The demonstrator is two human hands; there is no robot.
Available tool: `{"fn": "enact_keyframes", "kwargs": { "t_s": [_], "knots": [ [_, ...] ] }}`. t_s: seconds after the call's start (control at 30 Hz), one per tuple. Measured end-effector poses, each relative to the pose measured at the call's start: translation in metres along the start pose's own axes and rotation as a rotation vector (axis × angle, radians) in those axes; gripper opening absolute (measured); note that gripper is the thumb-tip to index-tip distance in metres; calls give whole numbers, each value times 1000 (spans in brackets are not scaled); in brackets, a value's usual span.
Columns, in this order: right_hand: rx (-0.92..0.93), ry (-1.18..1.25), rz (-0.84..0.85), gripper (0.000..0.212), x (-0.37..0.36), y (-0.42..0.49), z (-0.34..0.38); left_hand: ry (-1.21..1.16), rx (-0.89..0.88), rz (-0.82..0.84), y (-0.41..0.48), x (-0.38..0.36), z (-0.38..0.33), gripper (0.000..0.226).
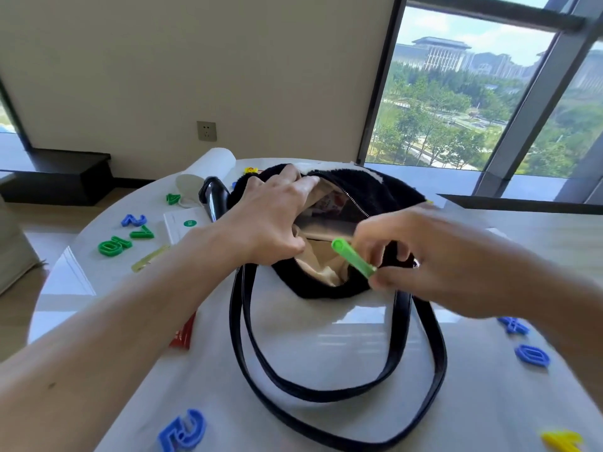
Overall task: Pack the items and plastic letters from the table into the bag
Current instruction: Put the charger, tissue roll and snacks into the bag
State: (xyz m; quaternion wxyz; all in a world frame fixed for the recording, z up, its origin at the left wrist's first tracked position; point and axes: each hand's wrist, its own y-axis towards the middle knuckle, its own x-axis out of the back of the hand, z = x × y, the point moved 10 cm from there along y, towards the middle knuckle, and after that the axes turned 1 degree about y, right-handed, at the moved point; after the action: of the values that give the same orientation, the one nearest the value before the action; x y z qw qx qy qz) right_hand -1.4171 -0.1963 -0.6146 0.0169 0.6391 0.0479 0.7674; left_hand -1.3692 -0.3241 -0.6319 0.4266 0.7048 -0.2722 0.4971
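Nearest, at the table's (326,324) near edge: a blue plastic number piece (183,428) toward the left, a yellow plastic piece (563,441) at the right corner, two more blue plastic pieces (532,355) up the right edge — all still to pack. Across the middle of the table, the looped black glossy straps (339,396) of the black fuzzy bag (385,194), mouth unzipped and gaping toward the near edge, beige lining showing. Right hand (434,256) over the mouth's near-right rim, fingers pinched closed on a bright green plastic marker-like stick (354,258); long axis slanting from the fingers up-left, free capped end already above the opening — so a short push along that axis, down and leftward, looks like all that is needed, judging by the gap. Left hand (270,220) curled over the bag's left rim, gripping the fabric and holding the mouth wide. Beyond, toward the far-left edge: green and blue plastic numbers (115,245), a white paper card (179,225), a shiny black handle-shaped object (213,197), a white paper roll (212,163).
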Motion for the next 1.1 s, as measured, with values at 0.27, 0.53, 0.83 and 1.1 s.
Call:
{"fn": "enact_keyframes", "kwargs": {
  "t_s": [0.27,0.53,0.83,1.1],
  "knots": [
    [-18,178,-517,14,11,31,-36,-35,4,-14,1,2,-1,86],
    [-132,-627,-198,24,-49,101,-31,-46,5,-27,0,0,1,89],
    [-327,-542,-44,19,-61,100,-39,-173,-41,-26,-6,0,2,65],
    [-367,-417,-75,15,-30,40,-14,-251,397,-85,-16,20,117,30]
  ]
}}
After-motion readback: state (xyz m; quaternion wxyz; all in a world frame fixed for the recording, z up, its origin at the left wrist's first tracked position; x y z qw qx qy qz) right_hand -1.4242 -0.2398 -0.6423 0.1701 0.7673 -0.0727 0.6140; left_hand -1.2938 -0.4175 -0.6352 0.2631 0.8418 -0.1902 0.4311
